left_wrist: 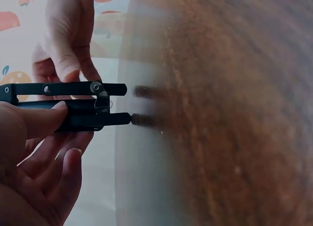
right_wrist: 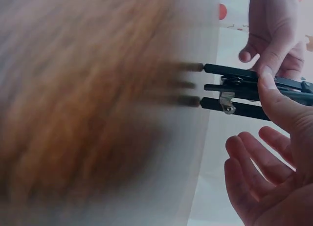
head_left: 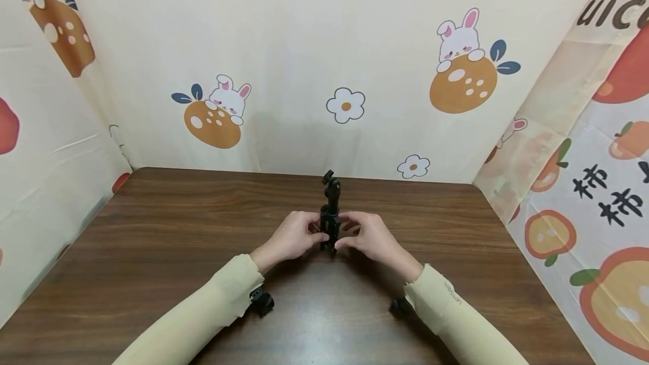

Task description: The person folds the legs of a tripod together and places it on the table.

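Observation:
A small black tripod (head_left: 330, 221) stands upright at mid-table, its legs folded close together. My left hand (head_left: 296, 235) holds it from the left, thumb laid along the lower body. From the other side my right hand (head_left: 372, 238) grips it between thumb and forefinger, with the other fingers loosely bent away from it. In the left wrist view, the tripod's legs (left_wrist: 115, 119) point to the tabletop, feet right at their reflections. Metal braces (right_wrist: 227, 102) join the legs in the right wrist view. A jointed head (head_left: 330, 185) tops the tripod above both hands.
The dark brown wooden table (head_left: 203, 207) has a glossy surface. Behind it hangs a pale curtain (head_left: 304, 32) printed with rabbits, fruit and flowers, and similar cloth closes both sides. Black wrist cameras (head_left: 262, 302) hang under the sleeves.

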`<state>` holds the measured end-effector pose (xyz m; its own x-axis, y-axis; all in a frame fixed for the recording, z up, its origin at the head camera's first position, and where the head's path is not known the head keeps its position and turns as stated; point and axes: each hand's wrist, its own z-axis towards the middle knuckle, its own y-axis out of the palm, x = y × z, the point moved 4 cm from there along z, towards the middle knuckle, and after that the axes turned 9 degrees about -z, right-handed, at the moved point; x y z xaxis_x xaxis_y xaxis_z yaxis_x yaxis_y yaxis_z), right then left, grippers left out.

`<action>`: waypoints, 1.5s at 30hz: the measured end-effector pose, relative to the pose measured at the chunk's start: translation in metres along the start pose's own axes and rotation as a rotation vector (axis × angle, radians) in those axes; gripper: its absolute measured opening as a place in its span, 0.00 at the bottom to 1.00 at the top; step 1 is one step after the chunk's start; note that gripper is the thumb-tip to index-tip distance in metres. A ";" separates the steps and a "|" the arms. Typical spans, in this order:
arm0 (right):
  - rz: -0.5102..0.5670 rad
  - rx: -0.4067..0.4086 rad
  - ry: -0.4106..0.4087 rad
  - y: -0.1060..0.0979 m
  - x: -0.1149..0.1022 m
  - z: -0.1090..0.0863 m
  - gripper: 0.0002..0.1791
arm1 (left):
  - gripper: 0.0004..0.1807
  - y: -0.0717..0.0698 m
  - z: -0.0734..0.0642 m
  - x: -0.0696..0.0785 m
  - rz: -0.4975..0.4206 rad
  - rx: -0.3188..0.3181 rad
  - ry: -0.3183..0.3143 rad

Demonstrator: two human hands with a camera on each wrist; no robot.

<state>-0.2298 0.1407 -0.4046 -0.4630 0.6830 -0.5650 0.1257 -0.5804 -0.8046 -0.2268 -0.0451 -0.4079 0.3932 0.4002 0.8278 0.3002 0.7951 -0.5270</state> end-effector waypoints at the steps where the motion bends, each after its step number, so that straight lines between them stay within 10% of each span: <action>1: 0.018 -0.001 -0.002 -0.001 0.000 -0.001 0.30 | 0.05 0.000 0.000 0.000 -0.008 0.003 0.000; 23: 0.401 0.216 -0.106 -0.043 -0.044 -0.005 0.29 | 0.04 0.003 -0.006 0.007 -0.022 0.028 0.034; 45: 0.405 0.399 -0.211 -0.072 -0.093 -0.011 0.19 | 0.05 0.004 -0.004 0.000 -0.046 -0.016 -0.074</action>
<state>-0.1864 0.1239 -0.2957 -0.6165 0.2939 -0.7305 0.0082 -0.9253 -0.3793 -0.2216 -0.0435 -0.4108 0.3134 0.3961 0.8631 0.3310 0.8063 -0.4903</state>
